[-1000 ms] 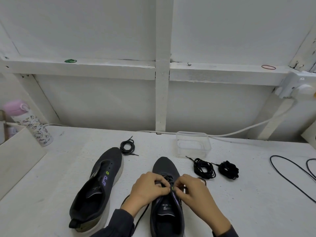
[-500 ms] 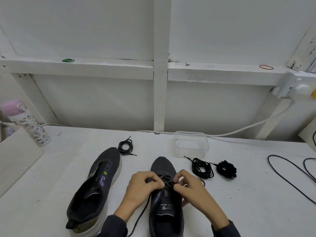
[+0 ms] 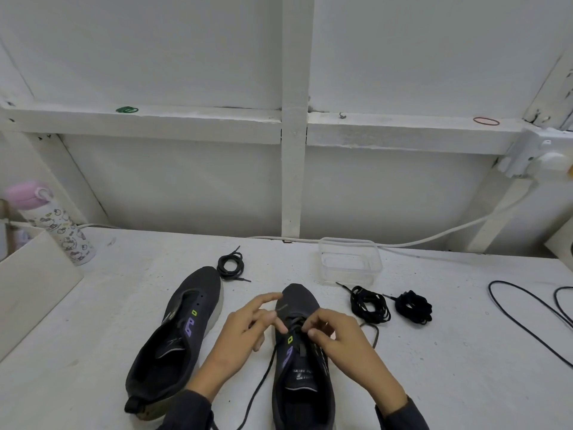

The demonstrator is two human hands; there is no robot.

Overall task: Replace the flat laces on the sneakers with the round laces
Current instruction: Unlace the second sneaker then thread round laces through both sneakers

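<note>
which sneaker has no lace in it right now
The left sneaker: its eyelets are bare. The right sneaker, which the left hand and right hand work on, has a dark lace running through it.

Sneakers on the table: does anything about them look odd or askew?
The left sneaker tilts sideways with bare eyelets; the right sneaker is only partly laced, its lace trailing loose toward the camera.

You've got one view only, from your head, facing forward and down across the white table (image 3: 434, 383). It's close over your left hand (image 3: 245, 333) and right hand (image 3: 341, 346) at lower centre, wall (image 3: 155, 57) filling the upper half.
</note>
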